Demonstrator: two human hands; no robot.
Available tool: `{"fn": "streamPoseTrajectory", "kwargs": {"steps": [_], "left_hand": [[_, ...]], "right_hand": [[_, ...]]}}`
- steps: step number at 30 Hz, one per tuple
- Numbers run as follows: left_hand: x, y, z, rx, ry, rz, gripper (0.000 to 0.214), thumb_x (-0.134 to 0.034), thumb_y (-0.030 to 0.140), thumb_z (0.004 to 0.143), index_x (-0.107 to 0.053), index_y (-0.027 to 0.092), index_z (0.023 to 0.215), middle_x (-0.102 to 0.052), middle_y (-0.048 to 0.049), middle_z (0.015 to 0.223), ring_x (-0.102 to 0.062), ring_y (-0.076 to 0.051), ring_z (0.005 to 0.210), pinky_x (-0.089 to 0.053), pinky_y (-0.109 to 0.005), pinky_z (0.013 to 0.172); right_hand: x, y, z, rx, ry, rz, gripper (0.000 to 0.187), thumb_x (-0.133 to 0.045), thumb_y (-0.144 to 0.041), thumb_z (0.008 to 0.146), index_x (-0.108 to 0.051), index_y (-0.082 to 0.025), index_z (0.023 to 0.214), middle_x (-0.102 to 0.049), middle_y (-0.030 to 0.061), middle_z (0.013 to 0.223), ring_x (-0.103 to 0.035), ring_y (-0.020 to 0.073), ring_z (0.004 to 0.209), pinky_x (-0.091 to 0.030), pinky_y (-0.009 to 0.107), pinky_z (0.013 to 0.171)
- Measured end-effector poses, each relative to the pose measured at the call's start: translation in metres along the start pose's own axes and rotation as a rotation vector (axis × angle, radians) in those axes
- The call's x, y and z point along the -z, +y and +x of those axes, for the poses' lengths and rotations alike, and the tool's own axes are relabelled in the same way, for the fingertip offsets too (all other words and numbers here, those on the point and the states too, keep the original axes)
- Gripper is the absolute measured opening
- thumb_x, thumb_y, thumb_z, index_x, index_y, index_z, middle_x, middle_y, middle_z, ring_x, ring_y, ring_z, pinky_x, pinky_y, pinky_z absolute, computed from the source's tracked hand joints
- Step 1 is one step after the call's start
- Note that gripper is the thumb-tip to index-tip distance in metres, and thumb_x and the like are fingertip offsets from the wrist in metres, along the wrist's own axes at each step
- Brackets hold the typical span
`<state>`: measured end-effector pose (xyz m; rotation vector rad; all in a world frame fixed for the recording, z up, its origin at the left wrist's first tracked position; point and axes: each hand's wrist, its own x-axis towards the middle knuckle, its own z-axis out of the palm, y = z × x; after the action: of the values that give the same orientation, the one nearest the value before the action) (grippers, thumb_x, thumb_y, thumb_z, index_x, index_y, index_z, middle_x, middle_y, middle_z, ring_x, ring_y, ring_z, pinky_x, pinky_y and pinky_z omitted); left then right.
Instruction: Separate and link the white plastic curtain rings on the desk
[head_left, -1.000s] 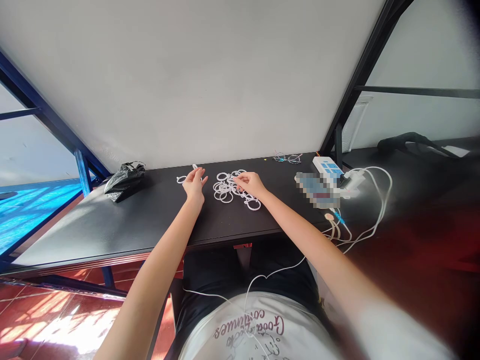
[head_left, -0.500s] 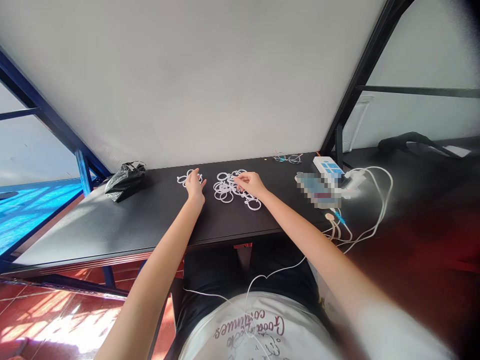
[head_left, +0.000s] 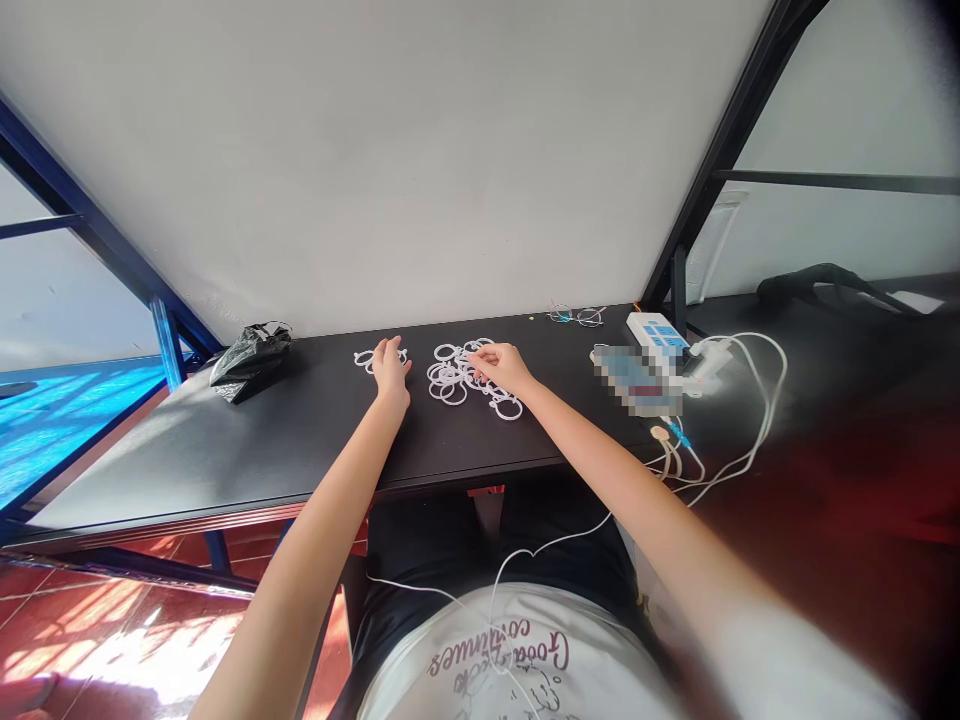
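Note:
My left hand (head_left: 391,372) lies over a small group of white curtain rings (head_left: 363,358) on the black table, its fingers stretched out and the thumb apart. It partly hides these rings. To its right is a larger, tangled pile of white curtain rings (head_left: 448,378), each with a small eyelet. At the pile's right side, my right hand (head_left: 501,367) has thumb and fingertips pinched together on a ring. The fingers cover most of that ring. One ring (head_left: 507,408) sticks out at the pile's lower right, close to the right wrist.
A crumpled black plastic bag (head_left: 252,362) sits on the table (head_left: 300,440) at the left. Eyeglasses (head_left: 576,316) lie near the wall. On the right are a blurred-out phone (head_left: 637,380), a white power strip (head_left: 657,340) and looping white cables (head_left: 772,400).
My left fingers have shifted slightly over the small group of rings, and a bit more of a ring shows to their right. My right hand stays at the pile.

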<state>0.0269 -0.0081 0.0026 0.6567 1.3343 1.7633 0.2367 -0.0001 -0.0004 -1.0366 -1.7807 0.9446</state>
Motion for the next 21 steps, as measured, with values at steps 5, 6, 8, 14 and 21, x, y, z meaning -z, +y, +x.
{"fn": "streamPoseTrajectory", "kwargs": {"steps": [5, 6, 8, 14, 21], "left_hand": [[0.000, -0.007, 0.007, 0.010, -0.025, 0.110, 0.047, -0.063, 0.037, 0.081, -0.048, 0.028, 0.125, -0.040, -0.0080, 0.143, -0.052, -0.022, 0.124, -0.052, -0.034, 0.096], [0.000, -0.008, 0.009, 0.012, -0.032, 0.139, 0.049, -0.064, 0.036, 0.080, -0.047, 0.030, 0.126, -0.039, -0.0081, 0.143, -0.055, -0.022, 0.121, -0.052, -0.034, 0.096], [0.000, -0.011, 0.011, 0.007, -0.041, 0.186, 0.052, -0.065, 0.035, 0.080, -0.046, 0.031, 0.128, -0.039, -0.0082, 0.143, -0.058, -0.022, 0.116, -0.052, -0.035, 0.095], [-0.001, -0.012, 0.009, -0.032, -0.057, 0.233, 0.057, -0.064, 0.029, 0.079, -0.043, 0.029, 0.133, -0.050, -0.0095, 0.129, -0.055, -0.022, 0.119, -0.050, -0.034, 0.095], [-0.006, -0.016, -0.002, -0.341, -0.345, 0.477, 0.022, -0.059, 0.023, 0.079, -0.065, 0.023, 0.100, -0.062, -0.0084, 0.119, -0.054, -0.025, 0.120, -0.048, -0.039, 0.095]], "right_hand": [[0.000, 0.002, 0.001, 0.009, 0.005, -0.013, 0.031, -0.065, -0.046, 0.082, -0.068, -0.016, 0.076, -0.068, 0.0040, 0.063, -0.059, 0.0121, 0.049, -0.049, 0.024, 0.052], [0.000, 0.002, 0.001, 0.012, 0.004, -0.018, 0.031, -0.065, -0.046, 0.082, -0.069, -0.016, 0.076, -0.068, 0.0039, 0.063, -0.060, 0.0122, 0.050, -0.048, 0.024, 0.052], [-0.001, 0.002, 0.000, 0.013, 0.001, -0.029, 0.031, -0.065, -0.046, 0.082, -0.069, -0.016, 0.076, -0.068, 0.0040, 0.063, -0.060, 0.0124, 0.050, -0.048, 0.024, 0.052], [-0.001, 0.003, 0.001, 0.016, -0.002, -0.051, 0.031, -0.065, -0.046, 0.082, -0.068, -0.016, 0.075, -0.068, 0.0039, 0.063, -0.061, 0.0128, 0.050, -0.047, 0.024, 0.051], [-0.001, 0.005, 0.002, 0.031, 0.000, -0.069, 0.029, -0.065, -0.044, 0.082, -0.068, -0.016, 0.076, -0.068, 0.0035, 0.062, -0.061, 0.0128, 0.050, -0.049, 0.024, 0.054]]}}
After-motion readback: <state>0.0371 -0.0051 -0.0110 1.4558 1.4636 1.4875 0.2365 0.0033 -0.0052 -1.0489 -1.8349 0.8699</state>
